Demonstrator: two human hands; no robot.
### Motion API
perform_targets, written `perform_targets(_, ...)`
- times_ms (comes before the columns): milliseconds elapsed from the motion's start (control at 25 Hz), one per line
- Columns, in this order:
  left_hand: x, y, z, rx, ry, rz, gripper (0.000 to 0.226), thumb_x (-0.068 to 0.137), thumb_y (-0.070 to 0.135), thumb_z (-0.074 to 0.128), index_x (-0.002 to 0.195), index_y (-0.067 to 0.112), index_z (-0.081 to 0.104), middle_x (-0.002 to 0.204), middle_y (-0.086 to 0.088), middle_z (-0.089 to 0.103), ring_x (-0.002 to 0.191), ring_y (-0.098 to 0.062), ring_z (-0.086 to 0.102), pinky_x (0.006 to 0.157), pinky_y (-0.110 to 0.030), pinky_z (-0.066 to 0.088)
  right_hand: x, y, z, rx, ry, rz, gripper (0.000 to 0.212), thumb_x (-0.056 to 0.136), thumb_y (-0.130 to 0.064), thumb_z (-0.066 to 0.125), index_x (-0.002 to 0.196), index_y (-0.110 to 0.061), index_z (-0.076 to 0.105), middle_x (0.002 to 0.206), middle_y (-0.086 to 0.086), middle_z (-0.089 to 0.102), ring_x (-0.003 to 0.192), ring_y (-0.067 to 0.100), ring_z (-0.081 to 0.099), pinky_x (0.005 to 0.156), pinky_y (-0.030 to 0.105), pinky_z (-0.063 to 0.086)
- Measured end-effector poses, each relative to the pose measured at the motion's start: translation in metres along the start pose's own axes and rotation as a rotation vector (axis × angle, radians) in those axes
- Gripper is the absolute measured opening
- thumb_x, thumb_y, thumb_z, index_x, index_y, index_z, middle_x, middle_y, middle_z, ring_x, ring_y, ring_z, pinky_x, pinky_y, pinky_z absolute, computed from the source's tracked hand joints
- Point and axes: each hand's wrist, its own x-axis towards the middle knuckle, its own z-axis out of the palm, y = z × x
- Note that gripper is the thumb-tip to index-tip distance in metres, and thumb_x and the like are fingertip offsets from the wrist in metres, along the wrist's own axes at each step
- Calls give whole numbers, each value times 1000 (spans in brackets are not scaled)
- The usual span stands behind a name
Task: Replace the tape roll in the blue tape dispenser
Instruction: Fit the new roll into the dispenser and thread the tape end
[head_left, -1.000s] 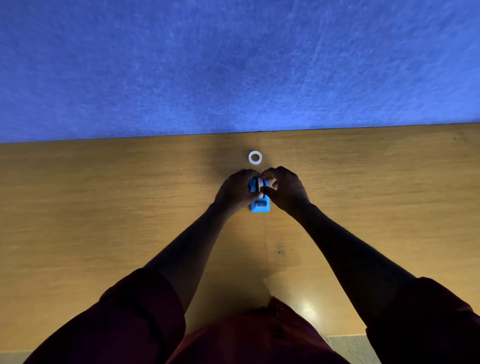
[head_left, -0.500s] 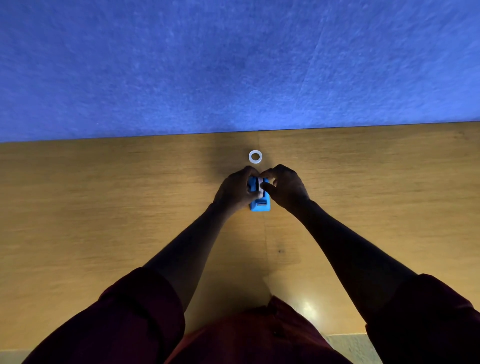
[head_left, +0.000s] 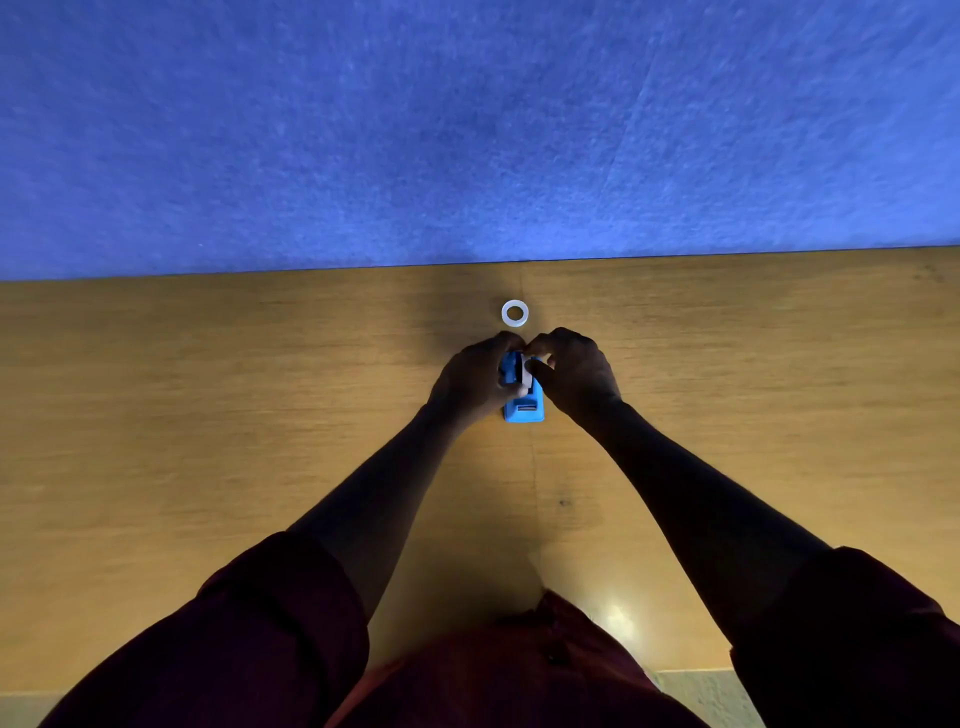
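Observation:
The blue tape dispenser (head_left: 524, 410) stands on the wooden table, cutter end toward me. My left hand (head_left: 470, 382) grips its left side. My right hand (head_left: 574, 376) is closed over its right side, thumb and fingers pinching a pale tape roll (head_left: 527, 375) that sits between the dispenser's walls. How deep the roll sits is hidden by my fingers. A separate white tape ring (head_left: 515, 313) lies flat on the table just beyond both hands, untouched.
The wooden table (head_left: 208, 415) runs the full width and ends at a blue felt wall panel (head_left: 467, 130) close behind the white ring. My dark red sleeves fill the lower corners near the table's front edge.
Both hands stayed on the dispenser. My right thumb shifted lower over the pale roll and the fingers closed tighter. The white ring has not moved.

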Motion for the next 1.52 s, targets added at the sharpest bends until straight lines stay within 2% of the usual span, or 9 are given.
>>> perform_targets(120, 0, 0, 0, 1, -11, 14, 44, 85, 29, 79, 122, 16, 59, 114, -1, 71, 103, -14, 68, 84, -30, 58, -2, -1, -2, -57, -5, -20, 12, 91, -22, 66, 101, -28, 69, 99, -8, 70, 88, 11, 65, 73, 33, 57)
perform_targets(280, 3, -1, 0, -6, -24, 9, 43, 86, 31, 78, 122, 17, 61, 113, 0, 71, 102, -13, 67, 84, -29, 57, -3, -3, -3, -129, 2, -87, 9, 93, -18, 63, 99, -21, 69, 92, -2, 68, 81, 15, 64, 65, 29, 54)
perform_targets(440, 3, -2, 1, 7, -20, -3, 42, 85, 35, 77, 121, 20, 61, 112, 3, 70, 101, -11, 66, 82, -28, 55, -4, -5, -4, -163, 17, -83, 8, 94, -21, 62, 95, -18, 68, 86, 0, 70, 68, 11, 55, 54, 21, 36)
perform_targets(760, 5, -2, 1, -18, -51, -36, 43, 84, 36, 79, 119, 23, 59, 111, 4, 70, 99, -10, 67, 77, -22, 53, -5, -6, -5, -105, -5, -69, 6, 93, -21, 64, 96, -18, 68, 91, 0, 71, 81, 18, 66, 64, 27, 48)
perform_targets(920, 6, -1, 2, -4, -43, -55, 39, 80, 32, 82, 109, 25, 58, 104, 7, 70, 93, -10, 68, 79, -33, 58, -5, -7, -7, -18, -26, -45, 14, 86, -18, 72, 99, -18, 66, 99, -3, 69, 89, 15, 66, 76, 37, 59)
perform_targets(1240, 6, -2, 2, -13, -62, -52, 39, 81, 34, 81, 112, 23, 59, 107, 3, 71, 96, -14, 69, 81, -40, 60, -2, -7, -9, -34, -41, -34, 15, 86, -19, 72, 101, -19, 70, 103, -2, 72, 92, 14, 66, 80, 38, 58)
perform_targets(1520, 10, -2, -1, -13, -75, -73, 39, 82, 33, 81, 115, 21, 64, 108, 2, 73, 99, -13, 70, 83, -37, 60, -1, -7, -8, -75, -42, -51, 13, 90, -21, 68, 103, -18, 70, 102, 0, 72, 92, 15, 67, 77, 33, 57)
